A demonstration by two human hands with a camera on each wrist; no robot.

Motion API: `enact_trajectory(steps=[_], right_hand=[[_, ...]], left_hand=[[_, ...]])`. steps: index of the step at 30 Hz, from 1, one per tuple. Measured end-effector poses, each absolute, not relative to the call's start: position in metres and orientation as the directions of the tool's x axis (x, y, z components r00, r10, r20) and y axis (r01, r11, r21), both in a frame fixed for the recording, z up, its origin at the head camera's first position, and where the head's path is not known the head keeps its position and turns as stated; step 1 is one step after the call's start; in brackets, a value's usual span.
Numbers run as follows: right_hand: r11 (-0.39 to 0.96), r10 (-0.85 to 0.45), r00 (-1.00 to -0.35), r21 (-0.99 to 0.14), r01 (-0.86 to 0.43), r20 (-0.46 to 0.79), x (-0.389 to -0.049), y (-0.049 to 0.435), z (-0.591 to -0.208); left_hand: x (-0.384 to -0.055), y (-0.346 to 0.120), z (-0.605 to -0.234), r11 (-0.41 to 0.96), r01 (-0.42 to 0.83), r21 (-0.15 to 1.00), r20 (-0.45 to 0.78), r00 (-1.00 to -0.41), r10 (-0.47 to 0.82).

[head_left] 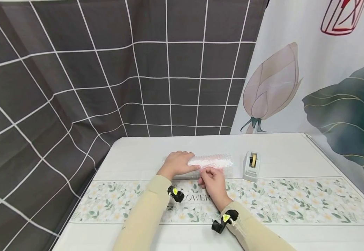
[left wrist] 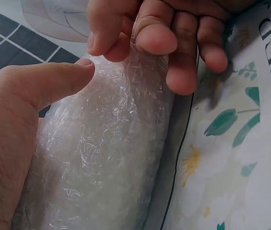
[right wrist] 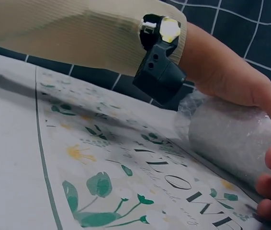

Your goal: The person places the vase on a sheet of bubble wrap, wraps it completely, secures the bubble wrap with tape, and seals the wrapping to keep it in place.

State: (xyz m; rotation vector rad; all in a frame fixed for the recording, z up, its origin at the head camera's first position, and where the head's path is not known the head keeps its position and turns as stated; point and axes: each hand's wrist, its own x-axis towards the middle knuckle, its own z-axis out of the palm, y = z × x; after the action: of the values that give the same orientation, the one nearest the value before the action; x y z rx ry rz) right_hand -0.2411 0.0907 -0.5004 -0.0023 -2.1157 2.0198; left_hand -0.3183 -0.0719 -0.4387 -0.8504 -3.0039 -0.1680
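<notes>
A roll-shaped bundle in clear bubble wrap [head_left: 214,161] lies crosswise on the table, pinkish through the plastic in the head view. My left hand [head_left: 177,164] holds it from above near its left part, the thumb reaching along it and the other fingers over the far side. Close to that thumb, my right hand [head_left: 212,181] pinches the bubble wrap at the near side with thumb and forefinger; its other fingers are loosely bent. In the left wrist view the crinkled bundle [left wrist: 97,143] fills the middle. Exactly what lies between the right fingertips is hidden.
A white tape dispenser [head_left: 251,167] with a yellowish tape roll stands to the right of the bundle. Beneath lies a white tablecloth [head_left: 282,157] with a printed flower band. A dark gridded curtain [head_left: 185,90] hangs behind and left, a floral one [head_left: 270,83] at right.
</notes>
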Motion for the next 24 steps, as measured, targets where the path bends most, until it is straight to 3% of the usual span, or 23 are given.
enact_trajectory(steps=[7, 10, 24], right_hand=[[0.383, 0.266, -0.928, -0.912, -0.146, 0.261, -0.2432, 0.0871, -0.5035], [0.457, 0.287, -0.912, -0.879, -0.138, 0.293, -0.2435, 0.0872, -0.5021], [0.512, 0.305, -0.914, -0.855, -0.081, 0.269, -0.2432, 0.0911, -0.5001]], left_hand=[[-0.3180, -0.0719, -0.4421, 0.843, 0.533, 0.071, 0.077, -0.846, 0.528], [-0.3173, -0.0719, -0.4422, 0.841, 0.538, 0.063, 0.089, -0.842, 0.532], [-0.3154, -0.0710, -0.4420, 0.840, 0.541, 0.043, 0.114, -0.838, 0.534]])
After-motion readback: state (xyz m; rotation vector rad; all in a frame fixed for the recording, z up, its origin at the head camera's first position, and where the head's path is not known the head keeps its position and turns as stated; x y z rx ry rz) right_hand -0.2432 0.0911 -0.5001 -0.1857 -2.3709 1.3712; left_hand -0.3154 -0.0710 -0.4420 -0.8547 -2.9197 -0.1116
